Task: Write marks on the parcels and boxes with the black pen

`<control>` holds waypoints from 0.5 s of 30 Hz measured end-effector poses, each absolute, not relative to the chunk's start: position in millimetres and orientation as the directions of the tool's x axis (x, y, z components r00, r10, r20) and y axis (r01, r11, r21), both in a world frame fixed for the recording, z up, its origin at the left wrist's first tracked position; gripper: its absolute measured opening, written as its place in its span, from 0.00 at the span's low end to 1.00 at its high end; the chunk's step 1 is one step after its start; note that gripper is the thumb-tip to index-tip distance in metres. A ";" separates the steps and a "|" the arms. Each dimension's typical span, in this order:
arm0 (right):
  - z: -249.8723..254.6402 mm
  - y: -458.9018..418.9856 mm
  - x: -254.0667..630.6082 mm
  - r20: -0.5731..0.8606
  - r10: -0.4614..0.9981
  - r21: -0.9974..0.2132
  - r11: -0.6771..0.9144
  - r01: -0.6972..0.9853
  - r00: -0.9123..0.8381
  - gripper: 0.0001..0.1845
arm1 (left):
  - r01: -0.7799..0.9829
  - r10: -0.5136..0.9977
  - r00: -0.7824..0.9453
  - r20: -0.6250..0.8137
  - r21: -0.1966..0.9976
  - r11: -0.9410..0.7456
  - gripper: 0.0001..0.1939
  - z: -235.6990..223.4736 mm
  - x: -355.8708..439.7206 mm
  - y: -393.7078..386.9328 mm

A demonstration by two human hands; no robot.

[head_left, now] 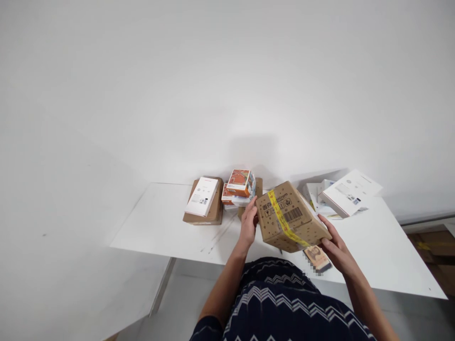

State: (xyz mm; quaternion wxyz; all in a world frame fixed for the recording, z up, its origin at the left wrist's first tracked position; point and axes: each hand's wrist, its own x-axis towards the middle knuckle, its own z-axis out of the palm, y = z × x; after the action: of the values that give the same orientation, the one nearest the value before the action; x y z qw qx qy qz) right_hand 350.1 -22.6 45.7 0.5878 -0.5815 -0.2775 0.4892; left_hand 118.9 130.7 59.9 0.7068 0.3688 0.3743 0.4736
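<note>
Closest to me is my navy shirt with white zigzag bands (284, 308). Just ahead, my two bare hands are clamped on a brown cardboard box with black print and a strip of yellow tape (292, 213). My left hand (249, 222) presses its left side, fingers toward the upper corner; my right hand (336, 248) grips its lower right corner, thumb nearest me. The box sits tilted between my palms, over the near part of a white rectangular table (377, 251); I cannot tell whether its underside touches the tabletop. Near its lower right corner lies a flat rectangular item with a tan printed top (317, 257), partly pixelated.

Farther off to the left, a flat white printed box (202, 196) lies on a plain brown cardboard carton (209, 219). Beside that pair, a small orange-and-white carton (239, 183) rests on a similar orange-and-white carton (229, 195), with brown cardboard (259, 186) showing behind. To the right, a wide white printed carton (350, 192) leans aslant over other white packages (313, 192). A plain white wall (227, 85) rises behind everything.
</note>
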 end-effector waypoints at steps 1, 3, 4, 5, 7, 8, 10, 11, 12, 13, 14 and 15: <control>46.3 -23.5 350.6 -0.231 0.905 -0.959 -0.150 -0.239 0.358 0.43 | -0.414 0.938 0.291 -0.191 0.859 0.303 0.26 60.4 119.1 130.9; 46.8 -23.5 349.9 -0.232 0.902 -0.958 -0.147 -0.245 0.363 0.42 | -0.447 0.926 0.314 -0.210 0.828 0.339 0.28 60.9 120.0 131.6; 46.7 -22.6 348.8 -0.245 0.895 -0.953 -0.151 -0.262 0.374 0.41 | -0.457 0.923 0.319 -0.216 0.818 0.350 0.29 60.8 120.6 132.2; 46.5 -21.3 347.5 -0.260 0.885 -0.947 -0.155 -0.281 0.387 0.39 | -0.464 0.921 0.324 -0.216 0.812 0.353 0.30 60.4 121.2 132.8; 45.4 -17.9 344.9 -0.292 0.863 -0.935 -0.165 -0.315 0.413 0.32 | -0.467 0.926 0.321 -0.201 0.817 0.339 0.31 58.8 122.0 133.9; 44.6 -16.2 344.0 -0.306 0.850 -0.931 -0.173 -0.322 0.428 0.29 | -0.458 0.931 0.315 -0.186 0.829 0.321 0.32 57.8 122.2 134.2; 42.4 -13.2 343.4 -0.331 0.819 -0.929 -0.195 -0.314 0.469 0.25 | -0.409 0.940 0.304 -0.153 0.870 0.274 0.31 56.1 121.8 134.4; 41.0 -12.0 343.7 -0.341 0.797 -0.930 -0.209 -0.302 0.498 0.24 | -0.376 0.943 0.302 -0.140 0.892 0.253 0.31 55.6 121.3 134.2; 39.7 -11.1 344.2 -0.346 0.776 -0.932 -0.221 -0.285 0.528 0.24 | -0.338 0.943 0.305 -0.131 0.911 0.236 0.31 55.7 120.9 133.9; 38.4 -10.4 344.7 -0.343 0.757 -0.937 -0.230 -0.264 0.556 0.24 | -0.302 0.943 0.309 -0.125 0.927 0.222 0.30 56.3 120.6 133.6; 37.3 -9.7 345.1 -0.335 0.742 -0.941 -0.238 -0.239 0.581 0.24 | -0.270 0.942 0.311 -0.124 0.939 0.213 0.29 57.4 120.4 133.3; 36.4 -9.1 345.2 -0.326 0.729 -0.945 -0.246 -0.214 0.601 0.24 | -0.243 0.942 0.312 -0.126 0.947 0.208 0.29 58.9 120.5 133.1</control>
State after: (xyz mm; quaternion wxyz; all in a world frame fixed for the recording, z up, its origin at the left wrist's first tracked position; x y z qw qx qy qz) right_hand 345.2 -9.1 36.4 0.5836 -0.6783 -0.1901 0.4039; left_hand 120.5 133.1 58.9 0.6735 0.4501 0.3877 0.4399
